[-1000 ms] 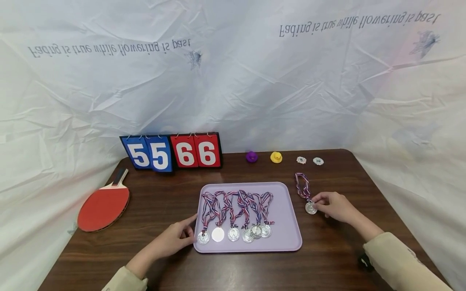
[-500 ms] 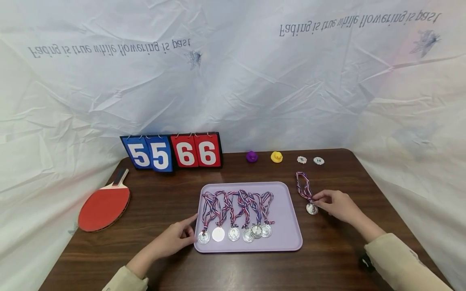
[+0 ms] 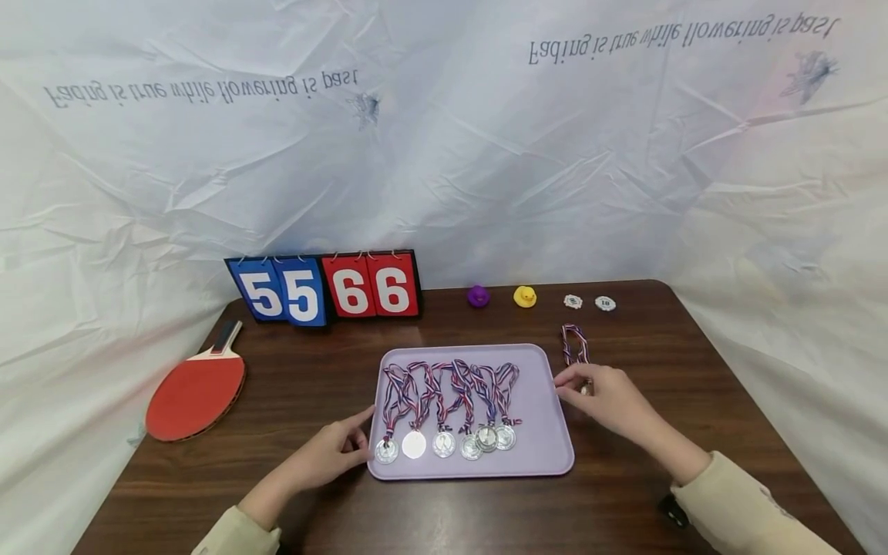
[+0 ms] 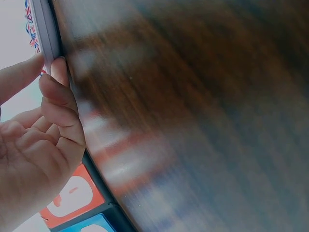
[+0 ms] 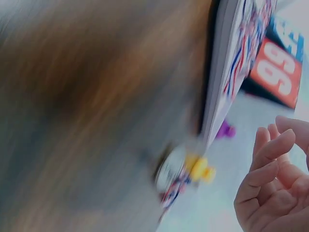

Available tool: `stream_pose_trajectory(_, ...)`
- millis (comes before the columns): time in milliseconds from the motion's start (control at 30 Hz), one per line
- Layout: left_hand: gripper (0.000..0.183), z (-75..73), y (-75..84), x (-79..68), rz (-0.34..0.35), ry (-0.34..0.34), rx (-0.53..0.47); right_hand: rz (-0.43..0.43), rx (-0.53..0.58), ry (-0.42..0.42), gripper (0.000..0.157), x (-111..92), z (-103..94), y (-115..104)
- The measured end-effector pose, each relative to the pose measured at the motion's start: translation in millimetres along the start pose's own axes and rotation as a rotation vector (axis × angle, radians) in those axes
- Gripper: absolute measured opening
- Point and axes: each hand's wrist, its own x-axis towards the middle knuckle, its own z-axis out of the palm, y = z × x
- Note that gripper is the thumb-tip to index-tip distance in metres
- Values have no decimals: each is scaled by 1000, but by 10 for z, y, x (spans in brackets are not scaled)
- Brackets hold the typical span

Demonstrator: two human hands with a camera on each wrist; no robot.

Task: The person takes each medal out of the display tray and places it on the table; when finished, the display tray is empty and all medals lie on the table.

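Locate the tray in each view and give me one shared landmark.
Head: the tray lies in the lower middle.
Left wrist: tray at top left, cut off by the top edge.
Right wrist: tray at upper right, cut off by the top edge.
Shared landmark: scoreboard.

Head view: right hand (image 3: 610, 397) covers most of the loose medal (image 5: 170, 169); medals (image 3: 444, 443) in the tray (image 3: 541, 439) too small to read. Right wrist: desk (image 5: 96, 82) smeared, loose medal soft, hand cropped at right. Left wrist: scoreboard (image 4: 72, 205) cropped at bottom.
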Motion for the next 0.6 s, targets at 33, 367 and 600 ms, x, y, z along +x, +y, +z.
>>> stream_pose_trajectory(33, 62, -1, 0, -1, 1, 1, 3, -14, 8, -11, 9, -7, 48, -43)
stream_pose_trajectory(367, 62, 0, -2, -4, -7, 1, 8, -80, 40, -129, 11, -62, 430, -307)
stream_pose_trajectory(600, 62, 7, 2, -7, -22, 0, 17, -57, -21, -171, 16, -38, 568, -354)
